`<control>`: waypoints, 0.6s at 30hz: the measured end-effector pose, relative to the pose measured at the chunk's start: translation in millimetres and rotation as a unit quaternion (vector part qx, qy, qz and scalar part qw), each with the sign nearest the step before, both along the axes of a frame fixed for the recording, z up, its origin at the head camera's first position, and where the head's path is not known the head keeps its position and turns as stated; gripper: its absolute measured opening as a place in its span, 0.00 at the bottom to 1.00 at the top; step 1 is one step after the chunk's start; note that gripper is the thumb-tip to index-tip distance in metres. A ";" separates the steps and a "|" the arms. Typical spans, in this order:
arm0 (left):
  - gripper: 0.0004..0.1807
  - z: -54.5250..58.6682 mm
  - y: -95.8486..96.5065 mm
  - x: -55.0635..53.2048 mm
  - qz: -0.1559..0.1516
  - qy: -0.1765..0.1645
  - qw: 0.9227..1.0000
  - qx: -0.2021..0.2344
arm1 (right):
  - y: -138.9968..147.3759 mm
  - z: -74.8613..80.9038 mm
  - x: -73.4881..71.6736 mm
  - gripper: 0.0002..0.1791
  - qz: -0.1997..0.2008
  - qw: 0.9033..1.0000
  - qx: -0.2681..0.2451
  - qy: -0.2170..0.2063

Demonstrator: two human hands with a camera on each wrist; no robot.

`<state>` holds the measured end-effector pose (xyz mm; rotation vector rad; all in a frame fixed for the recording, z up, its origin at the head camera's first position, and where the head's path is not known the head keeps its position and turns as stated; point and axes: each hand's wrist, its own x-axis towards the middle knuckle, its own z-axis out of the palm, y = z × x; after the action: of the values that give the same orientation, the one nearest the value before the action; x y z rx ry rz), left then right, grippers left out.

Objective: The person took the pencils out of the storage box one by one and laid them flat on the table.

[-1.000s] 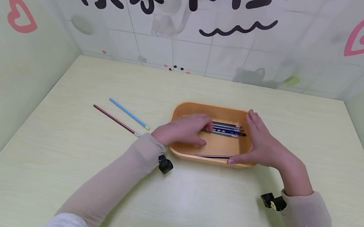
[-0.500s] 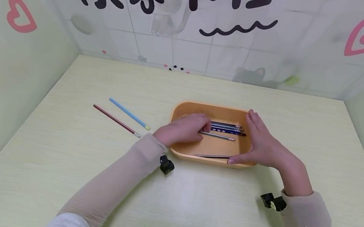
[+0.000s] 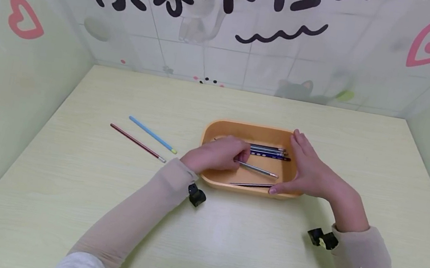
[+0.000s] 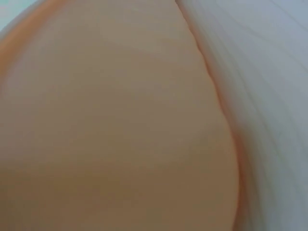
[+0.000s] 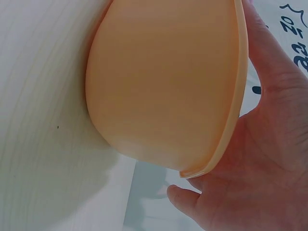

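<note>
An orange plastic box (image 3: 257, 133) stands on the table with several pencils inside. My left hand (image 3: 224, 154) reaches into it and pinches a silvery pencil (image 3: 259, 170) near its left end, the eraser end pointing right. A bundle of dark blue pencils (image 3: 268, 151) lies along the back, partly hidden behind that hand. One dark pencil (image 3: 251, 184) lies by the front wall. Around the box's right end, my right hand (image 3: 313, 172) grips the rim, thumb at the front and fingers at the back corner. The left wrist view shows only the box's outer wall (image 4: 120, 110).
Left of the box, a blue pencil (image 3: 152, 134) and a dark red pencil (image 3: 136, 142) lie on the pale wooden table (image 3: 223, 246). Printed walls (image 3: 225, 66) enclose the table at the back and both sides.
My left hand has drawn the silvery pencil away from the bundle toward the box's front, and it now slants down to the right. My right hand has stayed at the box's right end.
</note>
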<state>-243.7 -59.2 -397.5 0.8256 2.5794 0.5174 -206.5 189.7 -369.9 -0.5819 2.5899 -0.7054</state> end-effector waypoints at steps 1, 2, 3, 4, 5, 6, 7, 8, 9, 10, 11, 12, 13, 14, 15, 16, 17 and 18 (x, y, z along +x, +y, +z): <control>0.07 0.4 -0.2 0.1 0.002 0.000 1.000 0.007 | 0.0 0.0 -0.1 0.80 -0.001 1.000 0.000 0.000; 0.07 1.0 -0.5 0.3 0.005 0.000 1.000 0.014 | -0.1 0.0 -0.3 0.80 -0.001 1.000 0.001 0.000; 0.07 1.9 -1.1 0.6 0.008 -0.001 1.000 0.024 | -0.1 0.0 -0.5 0.80 -0.002 1.000 0.001 0.000; 0.08 3.3 -1.7 1.2 0.011 -0.004 0.999 0.034 | -0.2 0.0 -0.6 0.80 -0.003 1.000 0.001 0.001; 0.08 4.4 -2.6 1.4 0.012 -0.004 0.999 0.044 | -0.3 0.0 -0.8 0.80 -0.003 1.000 0.002 0.001; 0.08 5.8 -3.5 1.6 0.012 -0.007 0.998 0.056 | -0.3 0.1 -0.9 0.80 -0.003 1.000 0.002 0.001; 0.08 6.8 -4.6 1.8 0.012 -0.007 0.998 0.067 | -0.4 0.2 -1.0 0.80 -0.003 1.000 0.002 0.000; 0.08 8.1 -5.8 2.1 0.013 -0.009 0.997 0.080 | -0.4 0.2 -1.0 0.80 -0.003 1.000 0.002 0.000; 0.08 9.5 -6.9 2.5 0.013 -0.011 0.996 0.092 | -0.4 0.3 -1.0 0.80 -0.003 1.000 0.002 0.000; 0.08 10.8 -7.8 2.7 0.015 -0.012 0.995 0.103 | -0.5 0.3 -1.0 0.80 -0.003 1.000 0.003 0.000; 0.08 12.0 -8.6 2.9 0.015 -0.011 0.993 0.112 | -0.5 0.4 -1.1 0.80 -0.003 1.000 0.003 0.000; 0.08 13.4 -9.3 3.4 0.016 -0.010 0.992 0.121 | -0.5 0.4 -1.2 0.80 -0.003 1.000 0.004 0.000; 0.09 15.0 -10.0 4.1 0.017 -0.009 0.991 0.129 | -0.6 0.4 -1.2 0.80 -0.003 1.000 0.005 0.000; 0.09 17.1 -10.5 5.0 0.017 -0.007 0.990 0.137 | -0.6 0.4 -1.3 0.80 -0.004 1.000 0.005 0.001; 0.09 19.0 -11.1 5.9 0.015 -0.003 0.989 0.145 | -0.7 0.3 -1.3 0.80 -0.005 1.000 0.006 0.001; 0.10 20.7 -11.8 6.8 0.013 0.001 0.988 0.152 | -0.7 0.2 -1.3 0.80 -0.005 1.000 0.007 0.001; 0.10 22.3 -12.6 7.6 0.008 0.007 0.987 0.159 | -0.7 0.1 -1.3 0.80 -0.005 1.000 0.007 0.002; 0.10 24.0 -13.3 8.4 0.004 0.014 0.986 0.166 | -0.8 0.0 -1.4 0.80 -0.006 1.000 0.007 0.002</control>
<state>-235.3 -72.6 -373.5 0.9341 2.5575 0.9642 -207.8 188.9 -369.9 -0.5660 2.6023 -0.6909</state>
